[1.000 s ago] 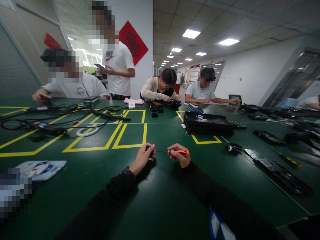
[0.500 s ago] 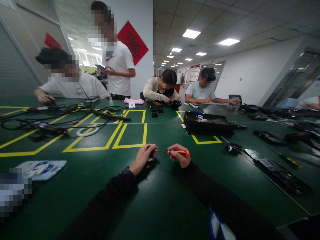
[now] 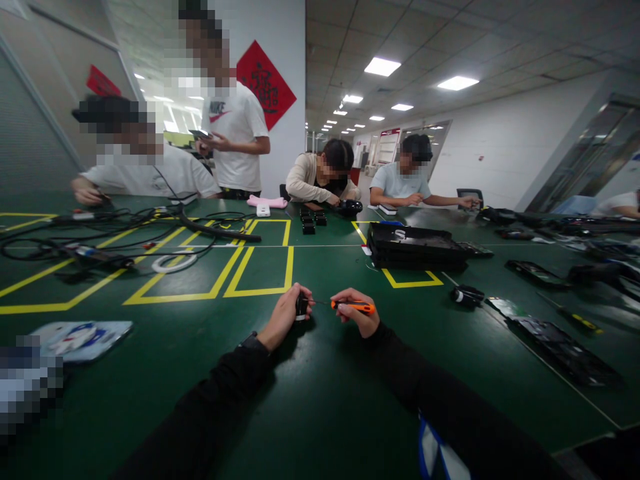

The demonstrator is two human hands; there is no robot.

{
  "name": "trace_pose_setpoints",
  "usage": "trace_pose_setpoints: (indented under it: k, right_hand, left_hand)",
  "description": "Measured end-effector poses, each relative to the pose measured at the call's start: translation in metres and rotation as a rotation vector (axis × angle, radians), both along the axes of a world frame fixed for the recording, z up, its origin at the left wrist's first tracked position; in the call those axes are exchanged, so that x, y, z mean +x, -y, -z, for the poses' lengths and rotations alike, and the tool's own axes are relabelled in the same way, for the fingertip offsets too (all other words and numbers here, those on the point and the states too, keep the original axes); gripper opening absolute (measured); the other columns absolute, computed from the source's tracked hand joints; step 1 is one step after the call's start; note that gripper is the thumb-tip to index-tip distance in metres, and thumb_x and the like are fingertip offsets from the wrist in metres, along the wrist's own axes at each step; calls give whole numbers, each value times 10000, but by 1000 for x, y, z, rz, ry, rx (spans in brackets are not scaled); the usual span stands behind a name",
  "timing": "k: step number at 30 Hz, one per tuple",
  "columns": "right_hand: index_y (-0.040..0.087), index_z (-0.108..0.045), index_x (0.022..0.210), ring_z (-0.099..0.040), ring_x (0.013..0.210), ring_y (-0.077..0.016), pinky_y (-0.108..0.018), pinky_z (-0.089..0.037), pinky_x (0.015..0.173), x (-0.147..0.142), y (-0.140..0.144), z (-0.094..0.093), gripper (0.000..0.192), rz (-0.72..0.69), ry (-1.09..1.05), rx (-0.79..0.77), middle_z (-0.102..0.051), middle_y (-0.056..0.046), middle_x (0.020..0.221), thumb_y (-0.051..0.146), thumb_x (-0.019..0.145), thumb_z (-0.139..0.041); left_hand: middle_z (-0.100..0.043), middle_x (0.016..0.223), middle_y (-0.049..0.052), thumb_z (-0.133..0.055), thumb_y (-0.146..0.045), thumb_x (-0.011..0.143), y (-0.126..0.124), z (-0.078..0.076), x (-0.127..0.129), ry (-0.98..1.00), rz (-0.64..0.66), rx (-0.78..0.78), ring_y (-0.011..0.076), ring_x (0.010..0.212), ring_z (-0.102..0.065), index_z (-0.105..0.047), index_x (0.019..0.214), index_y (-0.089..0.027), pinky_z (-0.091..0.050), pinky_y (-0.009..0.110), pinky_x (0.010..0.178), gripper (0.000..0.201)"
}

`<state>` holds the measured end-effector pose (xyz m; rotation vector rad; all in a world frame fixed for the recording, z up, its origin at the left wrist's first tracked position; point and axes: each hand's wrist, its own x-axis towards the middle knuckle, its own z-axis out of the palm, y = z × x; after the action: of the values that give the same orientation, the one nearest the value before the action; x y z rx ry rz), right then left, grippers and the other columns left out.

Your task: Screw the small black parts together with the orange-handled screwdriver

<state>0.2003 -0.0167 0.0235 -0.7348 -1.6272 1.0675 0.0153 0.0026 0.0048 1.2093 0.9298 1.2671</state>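
Note:
My left hand [image 3: 287, 316] is closed around a small black part [image 3: 301, 306] with a pale lower edge; the fingers cover much of it, so its exact kind does not show. My right hand [image 3: 361, 313] grips an orange and black screwdriver [image 3: 357, 307], held level just above the table. Its thin shaft points left and its tip reaches the fingers of my left hand. Whether the tip touches the black part I cannot make out.
A stack of black trays [image 3: 417, 247] stands beyond my right hand. To the right lie an opened black casing [image 3: 560, 347], a yellow screwdriver [image 3: 575, 321] and a small black device [image 3: 467, 296]. Tangled cables [image 3: 100, 227] cover the far left. Several people sit or stand across the green table [image 3: 320, 413].
My right hand and the screwdriver have shifted slightly left, closer to my left hand. My left hand has turned a little, showing more of the black part.

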Motion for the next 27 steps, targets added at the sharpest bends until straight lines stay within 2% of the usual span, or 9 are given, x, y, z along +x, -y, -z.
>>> trace_pose_setpoints:
  k: [3, 7, 9, 13, 17, 23, 27]
  right_hand:
    - [151, -600, 890, -472, 483, -84, -218, -390, 458, 0, 0, 1, 203, 11, 37, 49, -545, -4, 644, 245, 720, -542]
    - [177, -654, 800, -507, 651, -138, -285, -427, 612, 1, 1, -1, 142, 52, 124, 241, -548, -34, 727, 210, 688, -575]
    - [181, -667, 775, -506, 695, -152, -300, -426, 652, 1, 2, -2, 129, 65, 139, 284, -536, -38, 727, 222, 691, -578]
    - [168, -647, 836, -485, 574, -112, -247, -416, 522, 0, 3, -3, 191, 63, 99, 169, -526, -22, 668, 272, 757, -507]
    - [164, -571, 930, -466, 459, -82, -210, -386, 434, -2, 2, 0, 216, 39, 38, 32, -538, 9, 606, 263, 747, -514]
    - [158, -610, 689, -535, 677, -138, -270, -442, 619, -1, -1, -1, 83, 112, 56, 229, -563, -34, 714, 235, 663, -598]
    - [166, -576, 869, -480, 450, -87, -214, -379, 413, -2, 0, 0, 210, 44, -30, 20, -553, -6, 634, 317, 773, -466]
  left_hand:
    - [-577, 719, 35, -390, -527, 767, -2, 1, -1, 1, 26, 40, 108, 544, -530, -522, 820, -146, -437, 230, 499, 406]
    - [-591, 756, 51, -391, -511, 773, -2, -1, -2, -29, 21, 81, 118, 571, -538, -540, 802, -135, -436, 239, 537, 405]
    - [-599, 773, 58, -396, -522, 764, -2, -2, -2, -45, -5, 73, 126, 595, -545, -547, 794, -133, -440, 246, 560, 418]
    - [-610, 768, 56, -406, -549, 739, -2, -2, 0, -30, -28, 35, 126, 584, -549, -550, 792, -139, -443, 251, 562, 438]
    - [-601, 725, 44, -398, -550, 743, -3, -1, 0, 10, 0, 29, 110, 538, -535, -543, 778, -143, -430, 236, 520, 434]
    - [-600, 729, 39, -393, -525, 760, -5, 1, -1, -9, 23, 53, 108, 545, -535, -542, 768, -144, -428, 231, 531, 409]
    - [-601, 747, 38, -401, -505, 768, -5, 2, -2, 15, 32, 63, 110, 565, -545, -541, 790, -144, -436, 233, 548, 388]
